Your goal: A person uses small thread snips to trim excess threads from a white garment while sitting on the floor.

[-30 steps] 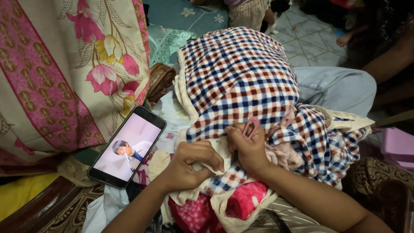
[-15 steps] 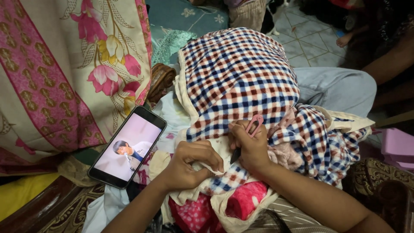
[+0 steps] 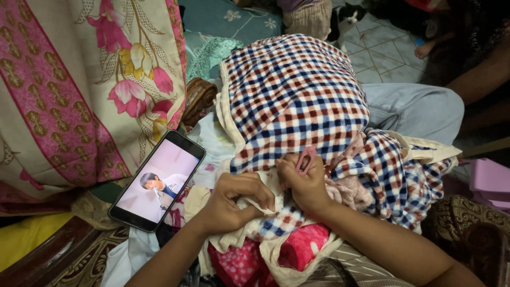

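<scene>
Looking down at two bare hands working on a checked cloth (image 3: 297, 101) heaped over a lap. Far out to the left of the fingers, a floral curtain (image 3: 79, 90); nearer, just left of the left wrist, a phone (image 3: 158, 187) lying face up with its screen lit. Left hand (image 3: 234, 199) curled tight, fingers (image 3: 260, 194) pinching a cream edge of the cloth and pressing it flat. Right hand (image 3: 303, 183) touching it, fingers closed narrow around small pink scissors (image 3: 306, 158), handle loop showing above the knuckles; blades hidden, so open or shut cannot be told. Seemingly mid-snip or mid-pick at a seam, right where the two sets of fingertips meet. Probably calling for steady tension from the left pinch and a small, careful move of the tool. Bulk of the cloth rising above and beyond the fingers, more spilling right; pink fabric (image 3: 297, 250) bunched beneath the wrists.
</scene>
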